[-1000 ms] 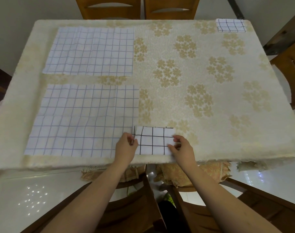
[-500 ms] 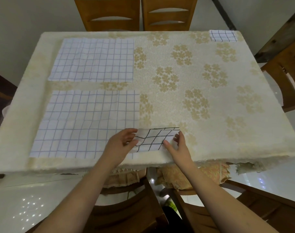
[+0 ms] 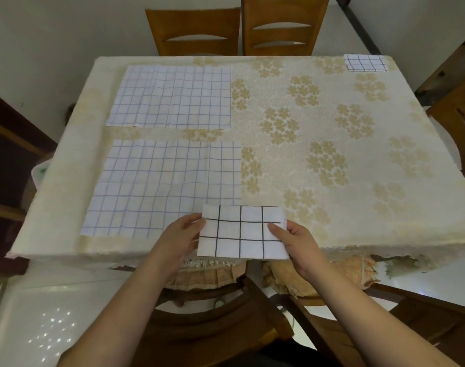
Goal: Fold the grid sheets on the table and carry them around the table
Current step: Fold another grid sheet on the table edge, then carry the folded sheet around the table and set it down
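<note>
you've lifted the folded black-grid sheet [image 3: 242,231] off the table [image 3: 385,221]; your left hand [image 3: 181,237] and right hand [image 3: 296,241] pinch its ends. folding looks done, so carrying comes next

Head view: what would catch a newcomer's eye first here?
First, the small folded sheet with bold black grid lines, held at the table's near edge between the left hand and right hand. Next, two large blue-grid sheets lying flat on the left, one near, one far.
</note>
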A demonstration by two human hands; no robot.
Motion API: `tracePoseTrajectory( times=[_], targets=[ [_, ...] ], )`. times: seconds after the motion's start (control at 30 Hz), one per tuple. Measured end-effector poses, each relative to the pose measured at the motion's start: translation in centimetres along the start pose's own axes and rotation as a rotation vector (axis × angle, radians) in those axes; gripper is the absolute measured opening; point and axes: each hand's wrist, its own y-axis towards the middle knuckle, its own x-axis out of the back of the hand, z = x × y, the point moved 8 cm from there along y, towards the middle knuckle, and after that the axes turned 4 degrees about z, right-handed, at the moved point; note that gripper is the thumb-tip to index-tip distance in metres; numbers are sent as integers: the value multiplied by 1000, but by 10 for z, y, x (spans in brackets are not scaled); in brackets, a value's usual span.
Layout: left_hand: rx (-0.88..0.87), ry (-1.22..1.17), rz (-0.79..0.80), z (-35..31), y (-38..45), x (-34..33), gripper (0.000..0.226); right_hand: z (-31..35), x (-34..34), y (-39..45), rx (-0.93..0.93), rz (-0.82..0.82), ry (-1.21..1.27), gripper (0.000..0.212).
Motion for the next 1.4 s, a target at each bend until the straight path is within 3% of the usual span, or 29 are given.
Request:
tracePoseTrajectory(
  times=[0.1,0.33,0.43,0.53,0.63,0.73,0.97,1.13,1.4],
  targets=[
    [68,34,35,14,-3,-5,12,0,6,-16,-7,-79,-60,17],
    [-36,292,64,6,-6,-29,25,-8,36,-59,-93,-218,-153,22],
    [-117,325,68,-9,-16,-50,8,-1,50,-84,-71,-246,-81,18],
    [-196,305,85,-26,-34,-85,8,4,69,-113,-44,-264,22,18],
    [-164,344,176,-28,-49,-125,14,8,94,-144,-1,-296,31,22],
    [-120,436,287,-22,-63,-169,29,7,126,-183,60,-374,42,15],
    [-30,423,498,23,-126,-283,22,-14,215,-285,154,-645,22,20],
    [-72,461,546,50,-164,-345,34,-33,264,-344,206,-746,43,12],
    [-133,426,567,75,-200,-410,26,-67,316,-411,188,-802,221,15]
  ],
)
